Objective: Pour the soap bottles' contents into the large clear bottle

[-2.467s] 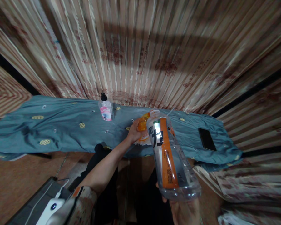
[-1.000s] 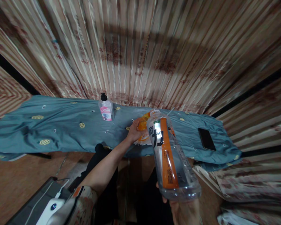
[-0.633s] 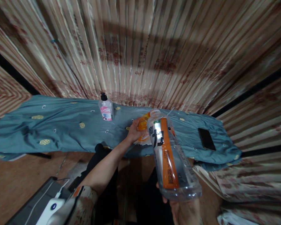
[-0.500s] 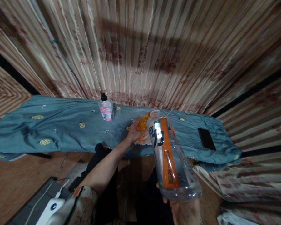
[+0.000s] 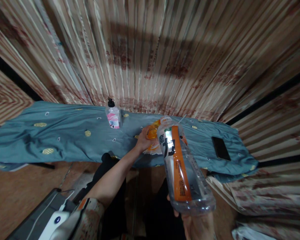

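A large clear plastic bottle (image 5: pixel 182 166) with an orange label is tilted, its neck pointing away from me and its base near me. My right hand (image 5: pixel 193 220) holds it from beneath near the base. My left hand (image 5: pixel 143 139) grips an orange translucent object (image 5: pixel 153 130) beside the bottle's neck. The bottle partly hides that object, so its full shape cannot be made out. White and orange material (image 5: pixel 153 148) with a ragged edge lies just below my left hand on the blue-green cloth (image 5: pixel 72 140).
A clear bottle (image 5: pixel 113 116) with a black cap and pink label stands left of my left hand. A dark phone (image 5: pixel 220 148) lies at the right. Pleated curtains (image 5: pixel 145 60) hang behind the cloth. A white device with a cable (image 5: pixel 53 225) is at the lower left.
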`<action>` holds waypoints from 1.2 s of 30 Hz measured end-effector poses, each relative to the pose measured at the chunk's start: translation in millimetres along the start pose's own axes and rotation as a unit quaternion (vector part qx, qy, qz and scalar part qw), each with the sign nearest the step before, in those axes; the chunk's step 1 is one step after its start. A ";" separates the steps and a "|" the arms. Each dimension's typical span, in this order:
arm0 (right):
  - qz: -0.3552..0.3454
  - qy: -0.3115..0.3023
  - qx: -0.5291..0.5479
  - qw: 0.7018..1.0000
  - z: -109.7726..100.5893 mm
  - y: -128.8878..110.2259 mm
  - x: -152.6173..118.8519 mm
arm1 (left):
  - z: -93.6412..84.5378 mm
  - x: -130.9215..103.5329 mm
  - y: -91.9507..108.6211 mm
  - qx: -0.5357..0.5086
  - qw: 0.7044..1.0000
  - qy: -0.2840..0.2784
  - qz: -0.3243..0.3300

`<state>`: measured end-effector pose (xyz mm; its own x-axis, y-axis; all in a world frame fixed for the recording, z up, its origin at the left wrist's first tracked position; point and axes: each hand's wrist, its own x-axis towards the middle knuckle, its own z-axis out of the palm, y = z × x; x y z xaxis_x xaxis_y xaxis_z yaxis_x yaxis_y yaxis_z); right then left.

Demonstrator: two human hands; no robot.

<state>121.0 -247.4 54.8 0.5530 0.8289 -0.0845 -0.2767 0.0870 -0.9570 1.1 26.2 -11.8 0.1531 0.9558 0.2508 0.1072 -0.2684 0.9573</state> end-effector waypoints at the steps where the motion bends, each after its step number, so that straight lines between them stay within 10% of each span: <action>1: -0.001 0.000 0.001 1.000 0.1 0.0 -0.3 | 0.1 0.2 0.0 0.002 1.000 0.000 0.002; 36: 0.006 0.013 -0.004 1.000 2.0 -1.1 -3.2 | -0.3 0.3 -0.5 0.016 1.000 -0.003 0.013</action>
<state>118.0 -249.1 56.6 0.5703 0.8150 -0.1030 -0.2774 0.0730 -0.9580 0.8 26.7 -12.1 0.1622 0.9475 0.2754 0.1335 -0.2976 0.9453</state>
